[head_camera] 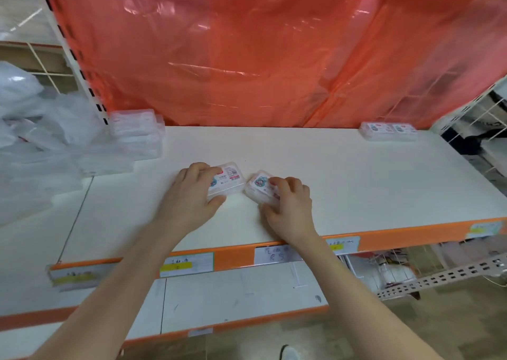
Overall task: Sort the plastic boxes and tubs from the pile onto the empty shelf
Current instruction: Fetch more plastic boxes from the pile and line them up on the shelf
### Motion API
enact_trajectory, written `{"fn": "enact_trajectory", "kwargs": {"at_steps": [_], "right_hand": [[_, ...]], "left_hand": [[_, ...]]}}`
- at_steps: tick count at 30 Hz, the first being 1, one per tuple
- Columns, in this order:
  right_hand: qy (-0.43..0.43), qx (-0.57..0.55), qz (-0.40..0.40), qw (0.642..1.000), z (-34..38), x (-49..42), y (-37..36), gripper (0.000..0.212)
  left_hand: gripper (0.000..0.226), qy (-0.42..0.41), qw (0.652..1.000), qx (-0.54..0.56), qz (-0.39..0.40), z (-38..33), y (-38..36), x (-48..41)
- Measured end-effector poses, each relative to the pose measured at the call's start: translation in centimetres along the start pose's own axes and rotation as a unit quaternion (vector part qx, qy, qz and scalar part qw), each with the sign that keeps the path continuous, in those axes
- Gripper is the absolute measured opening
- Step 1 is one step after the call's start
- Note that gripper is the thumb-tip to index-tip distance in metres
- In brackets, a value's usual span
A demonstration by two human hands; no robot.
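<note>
While both hands grip, two small boxes sit mid-shelf (356, 173).
Left hand (192, 192) clasps the left box (229, 180); right hand (290, 203) pinches the tilted right box (260, 185).

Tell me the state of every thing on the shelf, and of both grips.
Left-hand grip: holds left small box.
Right-hand grip: holds right small box, turned askew.
Clear box stack: standing, back left of shelf.
Two labelled boxes: lying side by side, back right.

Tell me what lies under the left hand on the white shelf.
A small clear box with a printed label, resting on the shelf. The left hand grips it and covers its left part, so that end is hidden. The right hand grips a second box.
</note>
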State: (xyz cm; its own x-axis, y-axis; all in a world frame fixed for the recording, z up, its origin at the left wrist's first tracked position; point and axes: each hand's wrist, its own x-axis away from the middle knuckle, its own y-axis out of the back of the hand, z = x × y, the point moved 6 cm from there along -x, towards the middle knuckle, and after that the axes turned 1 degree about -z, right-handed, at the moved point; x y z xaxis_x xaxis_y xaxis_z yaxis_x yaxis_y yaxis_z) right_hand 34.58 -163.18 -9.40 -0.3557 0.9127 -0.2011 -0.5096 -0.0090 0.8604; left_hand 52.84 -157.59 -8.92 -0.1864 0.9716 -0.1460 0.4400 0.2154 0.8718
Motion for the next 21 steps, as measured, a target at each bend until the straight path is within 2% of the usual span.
{"fn": "enact_trajectory", "kwargs": {"at_steps": [5,8,15,18,21], "right_hand": [[0.004,0.005,0.016,1.000,-6.4,-0.8,4.5,0.064],[0.010,0.004,0.019,1.000,-11.6,-1.7,7.9,0.058],[-0.020,0.001,0.007,1.000,-23.9,-3.3,14.6,0.059],[-0.042,0.008,0.026,0.999,-27.9,-3.4,16.3,0.051],[-0.047,0.009,0.039,0.998,-30.1,-3.7,17.6,0.060]], "left_hand": [[0.054,0.003,1.000,-0.002,0.001,-5.6,-2.5,-1.0],[0.054,0.013,1.000,-0.004,0.005,-10.4,-4.8,-2.1],[0.073,-0.002,0.999,0.001,-0.039,-21.0,-10.2,-6.0],[0.063,0.016,0.999,0.013,-0.025,-24.2,-12.4,-6.8],[0.054,0.018,1.000,0.015,-0.006,-26.7,-13.8,-7.8]]}}
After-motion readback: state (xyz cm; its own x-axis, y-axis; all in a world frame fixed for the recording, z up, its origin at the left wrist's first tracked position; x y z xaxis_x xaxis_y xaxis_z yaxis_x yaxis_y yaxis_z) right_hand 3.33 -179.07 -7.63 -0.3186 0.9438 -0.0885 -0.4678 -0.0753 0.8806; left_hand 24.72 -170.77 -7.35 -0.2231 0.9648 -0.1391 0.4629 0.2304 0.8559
